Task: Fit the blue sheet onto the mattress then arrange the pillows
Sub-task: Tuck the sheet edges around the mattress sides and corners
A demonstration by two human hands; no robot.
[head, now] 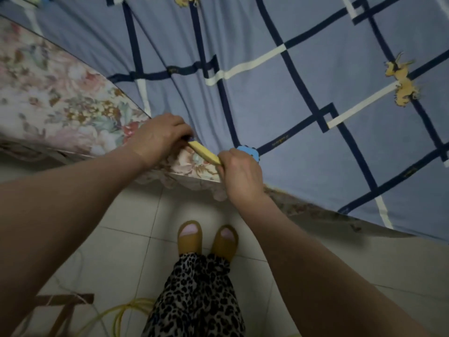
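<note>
The blue sheet [303, 93] is seen spread over most of the mattress [60, 100], whose floral cover is bare on the left and along the near edge. A corner of the sheet is drawn towards the near edge, where a yellow band [204, 153], apparently the corner strap or hem, is stretched between the two hands. The left hand [159, 138] is clenched on the upper end of the band together with a bunch of sheet; the right hand [239, 172] is curled round the lower end, just beside a small blue patch [249, 152] on the fabric. The step in hand is judged to be the fitting of this corner, and the task is judged to be at an early stage, since much of the mattress is uncovered and no pillows are in view. For a good fit, the band should be kept taut and untwisted, the corner seam lined up with the mattress corner, and the band carried down over the corner and hooked beneath it, not merely laid on top. The diagonal creases running from the left hand show uneven tension, so the cloth should be smoothed outward once the corner is seated. Whether the far corners are fitted cannot be told. The feet [206, 239] stand on the tiled floor [126, 227], close to the bed.
</note>
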